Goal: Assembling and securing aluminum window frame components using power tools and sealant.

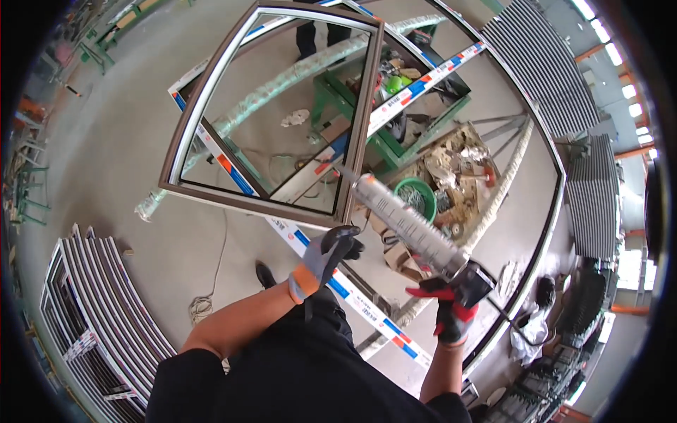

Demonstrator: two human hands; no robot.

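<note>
My right hand (453, 316), in a red, black and grey glove, grips the black handle of a caulking gun (412, 225). The gun's long, pale printed barrel slants up and left, and its thin nozzle lies over the lower right corner of a brown-framed glazed window sash (261, 206). Just below that corner is my left hand (330, 255), in a grey and black glove with an orange cuff. Its dark fingers are bent together beside the frame's lower edge; whatever they hold, if anything, is hidden.
Beneath the sash lies a larger frame with taped bars (338, 282). Under it are a green tool cart (405, 151), a green bucket (416, 199) and cluttered cardboard (458, 166). Stacked frames (113, 310) stand at left, dark profile stacks (539, 67) at right. A coiled cord (201, 307) lies on the floor.
</note>
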